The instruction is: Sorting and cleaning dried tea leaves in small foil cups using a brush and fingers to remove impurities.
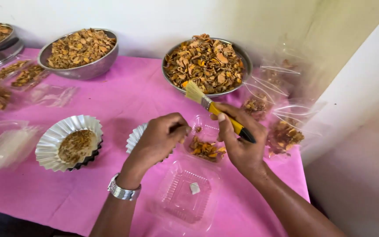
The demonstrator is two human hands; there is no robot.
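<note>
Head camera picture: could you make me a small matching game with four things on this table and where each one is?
Things:
1. paintbrush
2. fluted paper cup
3. wristwatch
4. open clear box

Places:
a. on the left wrist
b. nearest the camera, between the forearms
c. in the right hand
d. left of the left hand, on the pink cloth

Pairs: 1-c, 2-d, 3-a, 4-b

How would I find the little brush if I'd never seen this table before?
Start at the pink tablecloth and find the metal bowl of dried orange-brown chips at the back, right of the middle. Just in front of it, the right hand holds the brush slanted above a clear plastic box. It is the only thing with a yellow-and-black handle and pale bristles.
</note>
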